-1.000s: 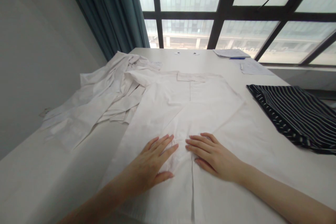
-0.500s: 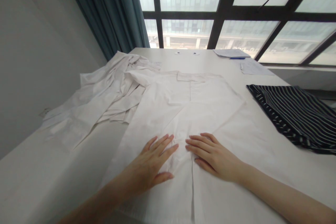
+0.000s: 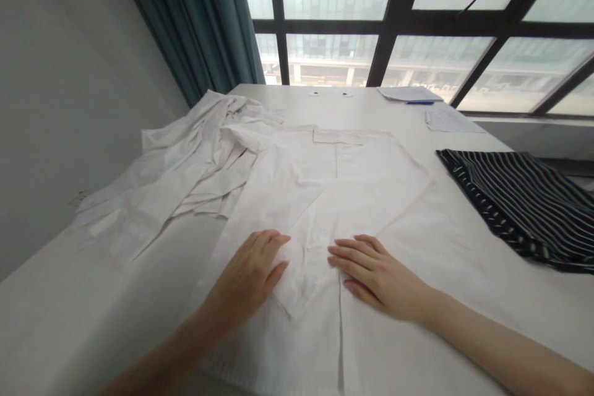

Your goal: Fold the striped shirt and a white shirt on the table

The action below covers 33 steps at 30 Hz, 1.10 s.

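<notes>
A white shirt [image 3: 352,179] lies spread flat on the white table [image 3: 116,303], collar toward the window, both sleeves folded in across its middle. My left hand [image 3: 248,275] rests on the shirt's left part. Its fingers are curled over the edge of the folded sleeve end [image 3: 301,281], which stands slightly raised from the cloth below. My right hand [image 3: 375,275] lies flat and open on the shirt just right of that sleeve end, fingers stretched out and pointing left.
A heap of crumpled white garments [image 3: 185,167] covers the table's left side, next to the wall. A dark striped garment [image 3: 520,198] lies at the right edge. Papers [image 3: 408,94] and a blue pen [image 3: 420,103] sit at the far end by the window.
My left hand has slid left, and its fingers, flat before, now curl round the sleeve end, which has lifted a little. My right hand has stayed in place.
</notes>
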Available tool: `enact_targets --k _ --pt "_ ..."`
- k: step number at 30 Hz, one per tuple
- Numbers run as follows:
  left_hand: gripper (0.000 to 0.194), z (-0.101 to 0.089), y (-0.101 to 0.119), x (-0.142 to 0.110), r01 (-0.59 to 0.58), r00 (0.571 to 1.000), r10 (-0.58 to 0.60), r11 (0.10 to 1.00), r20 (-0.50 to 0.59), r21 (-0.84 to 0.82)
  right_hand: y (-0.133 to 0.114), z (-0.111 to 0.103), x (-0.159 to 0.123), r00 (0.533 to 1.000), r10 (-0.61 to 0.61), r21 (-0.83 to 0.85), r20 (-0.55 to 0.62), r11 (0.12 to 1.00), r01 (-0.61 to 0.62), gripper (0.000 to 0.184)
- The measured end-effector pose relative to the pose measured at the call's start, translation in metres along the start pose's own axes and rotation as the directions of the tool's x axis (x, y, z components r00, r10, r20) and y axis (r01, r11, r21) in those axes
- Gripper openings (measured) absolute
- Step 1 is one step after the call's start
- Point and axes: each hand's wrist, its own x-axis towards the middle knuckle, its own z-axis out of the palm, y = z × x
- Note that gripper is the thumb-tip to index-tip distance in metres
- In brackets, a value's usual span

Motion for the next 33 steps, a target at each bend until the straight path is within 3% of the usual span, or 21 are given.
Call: enact_targets --k 3,7,16,20,24,29,33 --pt "0.016 -0.003 -0.008 0.002 0.124 0.992 -0.124 0.992 -0.002 0.007 0.0 0.0 0.0 1.0 -0.003 -0.009 -0.006 1.0 0.003 0.037" --pt "0.011 -0.01 -0.009 0.005 0.249 0.963 -0.25 0.968 0.1 0.022 0.0 0.001 -0.001 1.0 -0.022 -0.028 -0.008 0.999 0.022 0.04" --pt "0.011 -0.009 -0.011 0.006 0.326 0.929 -0.318 0.945 0.188 -0.015 0.002 -0.003 -0.002 0.964 -0.265 -0.045 0.007 0.963 0.266 0.037" --pt "0.012 -0.008 -0.011 0.005 0.268 0.953 -0.257 0.962 0.162 -0.053 0.002 -0.003 -0.002 0.964 -0.265 -0.035 0.01 0.964 0.265 0.034" --pt "0.026 -0.012 -0.009 0.003 0.093 0.989 -0.078 0.989 0.127 -0.113 0.001 -0.002 -0.001 0.972 -0.234 -0.02 0.021 0.972 0.235 0.034" --pt "0.06 -0.024 -0.008 -0.004 -0.029 0.972 0.059 0.991 0.228 -0.132 0.0 -0.002 0.0 0.974 -0.222 -0.002 0.032 0.975 0.222 0.035" --pt "0.059 -0.03 -0.01 -0.004 -0.041 0.953 0.07 0.994 0.294 -0.103 0.0 -0.002 0.0 0.976 -0.217 -0.004 0.034 0.976 0.218 0.036"
